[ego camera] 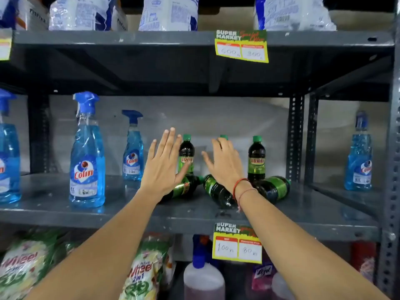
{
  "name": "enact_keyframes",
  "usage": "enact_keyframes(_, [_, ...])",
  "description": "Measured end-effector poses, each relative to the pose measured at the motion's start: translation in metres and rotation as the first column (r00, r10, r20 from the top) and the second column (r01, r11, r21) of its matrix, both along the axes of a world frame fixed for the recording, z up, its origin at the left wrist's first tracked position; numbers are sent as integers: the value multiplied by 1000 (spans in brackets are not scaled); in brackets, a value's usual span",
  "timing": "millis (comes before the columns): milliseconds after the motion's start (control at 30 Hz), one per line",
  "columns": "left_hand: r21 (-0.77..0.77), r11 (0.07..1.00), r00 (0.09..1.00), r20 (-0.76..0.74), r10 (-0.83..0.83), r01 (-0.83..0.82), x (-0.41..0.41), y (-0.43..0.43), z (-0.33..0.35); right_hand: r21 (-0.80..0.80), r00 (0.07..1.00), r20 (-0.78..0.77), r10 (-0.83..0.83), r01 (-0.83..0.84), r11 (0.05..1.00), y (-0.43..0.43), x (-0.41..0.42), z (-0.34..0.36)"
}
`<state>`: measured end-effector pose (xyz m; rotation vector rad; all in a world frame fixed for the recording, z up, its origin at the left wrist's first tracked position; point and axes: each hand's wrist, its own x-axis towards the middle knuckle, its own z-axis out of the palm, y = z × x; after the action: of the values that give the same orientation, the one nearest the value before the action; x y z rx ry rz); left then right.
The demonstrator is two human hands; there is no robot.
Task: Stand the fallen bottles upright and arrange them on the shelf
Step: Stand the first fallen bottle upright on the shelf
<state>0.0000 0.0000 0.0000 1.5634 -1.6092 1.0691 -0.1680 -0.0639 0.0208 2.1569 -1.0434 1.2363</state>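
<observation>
Dark bottles with green labels and green caps sit on the grey metal shelf [65, 213]. Three stand upright at the back: one [186, 151] beside my left hand, one [224, 137] mostly hidden behind my right hand, one [256, 156] to the right. Three lie on their sides in front: one [186, 187] under my left palm, one [216, 190] below my right wrist, one [275, 187] at the right. My left hand [162, 163] and my right hand [225, 163] are raised with fingers spread, holding nothing.
Blue Colin spray bottles stand on the same shelf: a large one [87, 156] and a smaller one [133, 148] to the left, another [359, 156] in the right bay. Price tags [237, 243] hang from the shelf edges. Detergent packs [142, 269] fill the lower shelf.
</observation>
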Motion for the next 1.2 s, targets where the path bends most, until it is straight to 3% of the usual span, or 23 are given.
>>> enact_keyframes(133, [59,998,999,-29,36,-35,18,19,-31,204,992,-126,-5,31,979,11,31,-8])
enact_keyframes(267, [89,996,987,-158,22,-8,27,35,-47,292,988,-153,-1,46,955,22,61,-7])
enact_keyframes(367, [155,987,986,-157,54,-29,29,46,-61,500,998,22,54,-57,864,22,78,-16])
enact_keyframes(533, [207,976,959,-260,113,-59,32,57,-86,704,972,228,-51,-128,699,12,91,-33])
enact_keyframes(633, [174,974,957,-224,184,-147,28,58,-86,794,886,455,-93,-356,492,9,97,-34])
enact_keyframes(733, [206,959,956,-180,232,-194,27,64,-86,756,744,645,-176,-588,288,8,103,-31])
enact_keyframes(933, [209,961,964,-153,217,-184,27,63,-87,653,617,750,-240,-749,116,-2,111,-29])
enact_keyframes(1000, [222,959,963,-165,214,-175,27,65,-87,634,601,765,-230,-766,106,-4,109,-31])
enact_keyframes(1067, [238,956,960,-175,218,-173,26,66,-86,612,579,788,-207,-774,165,-7,108,-30])
enact_keyframes(1133, [247,951,957,-174,233,-187,25,66,-86,587,568,807,-163,-740,328,-6,107,-25])
enact_keyframes(1200, [247,949,954,-172,244,-198,25,66,-87,560,616,782,-94,-629,539,-2,102,-17])
